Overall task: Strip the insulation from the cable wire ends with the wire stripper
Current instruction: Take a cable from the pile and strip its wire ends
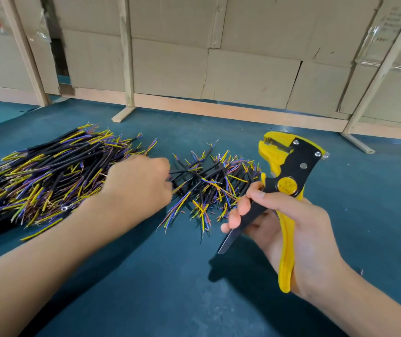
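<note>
A yellow and black wire stripper stands jaws-up in my right hand, whose fingers curl round its handles. My left hand reaches between two heaps of short black cables with yellow, blue and brown wire ends. Its curled fingers meet a black cable at the left edge of the smaller heap; the grip itself is hidden behind the knuckles. The big heap lies to the left, partly under my left forearm.
The work surface is a dark teal mat. Wooden frame posts and cardboard panels close off the back. Small bits of stripped insulation lie near the smaller heap.
</note>
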A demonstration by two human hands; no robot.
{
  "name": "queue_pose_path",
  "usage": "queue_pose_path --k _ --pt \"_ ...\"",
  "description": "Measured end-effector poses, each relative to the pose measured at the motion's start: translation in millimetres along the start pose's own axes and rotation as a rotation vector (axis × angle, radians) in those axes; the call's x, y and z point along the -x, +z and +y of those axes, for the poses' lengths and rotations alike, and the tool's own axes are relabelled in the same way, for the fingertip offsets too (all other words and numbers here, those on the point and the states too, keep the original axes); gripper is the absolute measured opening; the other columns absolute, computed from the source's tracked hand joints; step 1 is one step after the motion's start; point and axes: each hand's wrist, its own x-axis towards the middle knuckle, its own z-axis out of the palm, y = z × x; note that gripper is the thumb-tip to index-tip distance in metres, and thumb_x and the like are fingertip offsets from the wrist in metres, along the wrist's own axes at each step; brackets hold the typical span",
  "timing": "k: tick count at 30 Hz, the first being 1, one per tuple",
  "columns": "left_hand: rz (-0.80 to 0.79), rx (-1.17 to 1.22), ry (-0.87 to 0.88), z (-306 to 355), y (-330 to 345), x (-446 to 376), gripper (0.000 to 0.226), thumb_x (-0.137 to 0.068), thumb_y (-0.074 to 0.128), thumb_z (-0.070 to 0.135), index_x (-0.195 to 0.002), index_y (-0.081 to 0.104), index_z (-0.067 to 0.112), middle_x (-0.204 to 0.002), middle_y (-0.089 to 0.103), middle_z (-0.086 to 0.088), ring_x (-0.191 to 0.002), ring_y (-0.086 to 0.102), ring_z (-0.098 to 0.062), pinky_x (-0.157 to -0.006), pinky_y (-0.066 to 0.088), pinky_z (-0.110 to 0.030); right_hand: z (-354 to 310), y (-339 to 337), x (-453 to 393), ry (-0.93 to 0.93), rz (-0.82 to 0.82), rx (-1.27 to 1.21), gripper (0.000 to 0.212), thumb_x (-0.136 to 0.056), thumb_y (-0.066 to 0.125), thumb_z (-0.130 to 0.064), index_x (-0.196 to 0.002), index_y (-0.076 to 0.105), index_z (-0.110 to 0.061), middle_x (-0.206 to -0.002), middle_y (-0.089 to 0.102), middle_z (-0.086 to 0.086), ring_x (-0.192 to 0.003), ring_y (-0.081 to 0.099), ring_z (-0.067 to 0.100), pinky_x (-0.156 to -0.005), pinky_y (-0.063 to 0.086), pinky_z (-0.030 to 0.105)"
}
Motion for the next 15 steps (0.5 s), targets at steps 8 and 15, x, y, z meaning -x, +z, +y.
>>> queue_pose_path --k 8,15 --pt "-0.175 0.505 0.177 46.9 2.2 1.5 0.026 -0.098 0.044 0.024 -0.118 0.060 0.020 -0.095 0.069 -0.016 -0.096 0.062 -0.035 -0.084 0.051 -0.042 -8.1 6.7 -0.7 -0.020 0.045 -0.041 0.006 -0.077 0.067 -0.005 -0.082 0.063 -0.004 -0.071 0.057 0.018 -0.060 0.058 0.037 -0.067 0.055 0.052" --pt "0.048 0.550 0.229 42.0 5.5 10.8 0.028 -0.103 0.045 0.021 -0.128 0.059 0.019 -0.097 0.065 -0.008 -0.092 0.056 -0.030 -0.080 0.042 -0.036 -5.0 1.1 -3.7 0.041 0.050 -0.026 0.017 -0.067 0.077 -0.009 -0.079 0.064 -0.007 -0.071 0.058 0.016 -0.059 0.060 0.036 -0.064 0.058 0.050"
